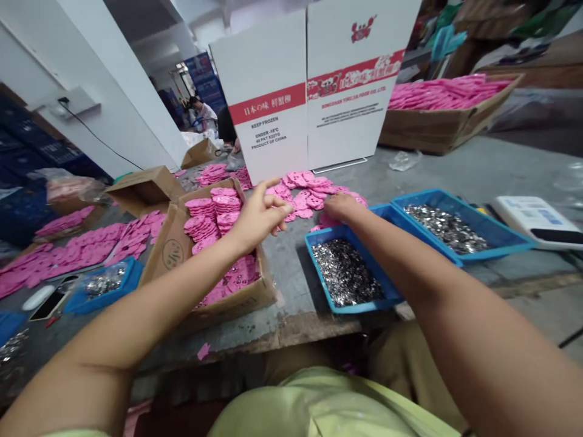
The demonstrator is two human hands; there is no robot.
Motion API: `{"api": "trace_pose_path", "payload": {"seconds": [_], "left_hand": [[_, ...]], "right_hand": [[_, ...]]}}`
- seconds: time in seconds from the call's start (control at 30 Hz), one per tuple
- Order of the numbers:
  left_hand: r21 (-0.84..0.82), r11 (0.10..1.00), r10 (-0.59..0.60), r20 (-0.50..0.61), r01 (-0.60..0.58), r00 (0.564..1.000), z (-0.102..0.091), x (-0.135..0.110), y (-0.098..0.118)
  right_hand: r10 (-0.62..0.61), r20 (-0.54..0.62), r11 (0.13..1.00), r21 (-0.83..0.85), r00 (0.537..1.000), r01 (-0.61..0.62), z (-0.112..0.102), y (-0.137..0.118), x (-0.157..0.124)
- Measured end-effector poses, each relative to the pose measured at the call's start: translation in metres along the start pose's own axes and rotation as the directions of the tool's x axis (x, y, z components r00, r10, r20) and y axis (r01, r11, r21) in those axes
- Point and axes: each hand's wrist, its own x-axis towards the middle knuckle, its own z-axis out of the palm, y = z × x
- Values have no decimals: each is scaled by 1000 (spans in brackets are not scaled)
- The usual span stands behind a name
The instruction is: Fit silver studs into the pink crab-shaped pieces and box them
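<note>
My left hand (pixel 262 213) hovers beside a cardboard box (pixel 168 243), its fingers stretched and apart with nothing visible in them. Inside that box lie stacks of flat pink pieces (pixel 200 229) with scalloped edges. Across the table my right hand (pixel 340 207) reaches down onto a loose heap of the same pink pieces (pixel 303 197). Its fingertips are hidden, so whether it grips one is unclear. Under my right forearm stands a blue tray (pixel 334 308) filled with small shiny metal parts (pixel 346 273).
A second blue tray (pixel 496 252) of metal parts sits right, beside a white scale (pixel 537 218). White printed cartons (pixel 273 73) stand behind the heap. Another box (pixel 423 130) of pink pieces is back right. A phone (pixel 49 305) lies left. A person (pixel 204 115) sits far behind.
</note>
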Motion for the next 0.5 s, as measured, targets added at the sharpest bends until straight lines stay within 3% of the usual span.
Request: {"api": "trace_pose_path", "payload": {"seconds": [0.13,0.23,0.3,0.33,0.37,0.4,0.43,0.47,0.5], "left_hand": [[-25,996,-80,58,81,995,16,11,-8],[-85,984,-153,45,157,987,25,19,-14],[-135,972,-190,15,190,982,29,23,-18],[-157,967,-205,-2,202,979,31,23,-21],[-177,961,-218,-14,213,976,33,23,-23],[-198,955,-229,-14,221,973,35,23,-26],[-221,948,-235,-2,229,972,38,22,-28],[-253,939,-237,25,235,971,41,21,-31],[-296,924,-235,63,243,970,43,20,-33]], "right_hand": [[122,-1,992,45,993,-122,-18,10,-10],[185,-79,977,125,980,-174,-37,16,-22],[222,-162,945,279,962,-171,-47,14,-35],[234,-193,889,440,953,-129,-49,9,-44],[239,-214,777,627,947,-54,-51,3,-54],[227,-222,595,802,948,45,-51,-6,-65],[189,-220,399,908,957,129,-50,-16,-76],[145,-225,264,947,964,182,-48,-27,-87],[100,-226,197,959,969,203,-45,-37,-97]]}}
